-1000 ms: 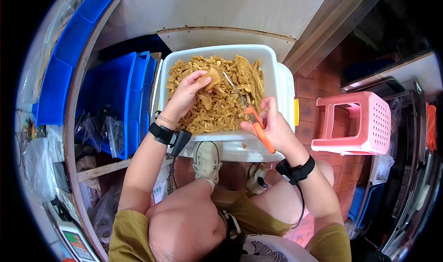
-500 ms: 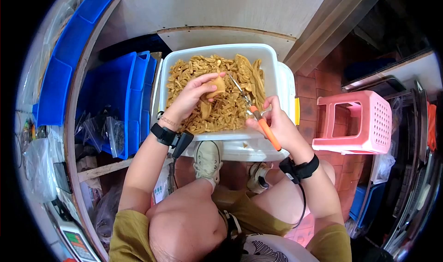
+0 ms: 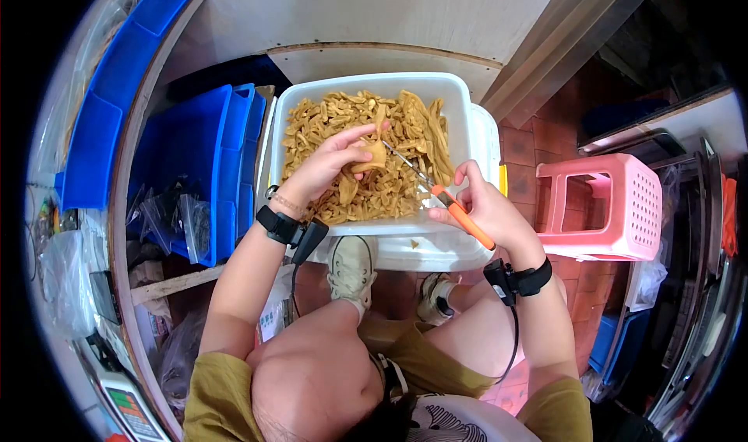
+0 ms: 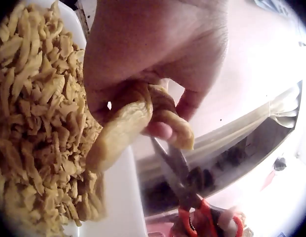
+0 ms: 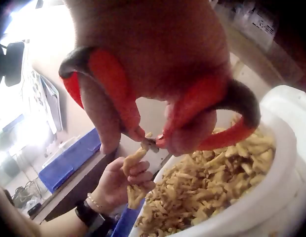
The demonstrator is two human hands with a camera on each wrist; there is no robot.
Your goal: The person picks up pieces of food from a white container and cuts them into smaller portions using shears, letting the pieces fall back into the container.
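Over a white tub point(image 3: 458, 99) of tan-brown cut strips point(image 3: 312, 123), the left hand point(image 3: 327, 162) grips a soft tan piece point(image 3: 371, 158) between thumb and fingers. In the left wrist view the piece point(image 4: 124, 129) hangs out on both sides of the fingers. Orange-handled scissors point(image 3: 461, 218) are in the right hand point(image 3: 491, 212), with the blades pointing at the held piece. Thumb and fingers pass through the red-orange loops point(image 5: 111, 79) in the right wrist view, where the handles stand spread. The blade tips are close to the piece; whether they touch is unclear.
Blue bins point(image 3: 187, 154) with plastic bags stand left of the tub. A pink stool point(image 3: 635, 208) is on the tiled floor at right. Under the tub's near side lies a white lid-like surface point(image 3: 382, 253), above the person's shoes point(image 3: 352, 274).
The right hand and scissors have moved right and slightly toward the body. The left hand has shifted slightly right, and the piece it holds now shows a strip standing up.
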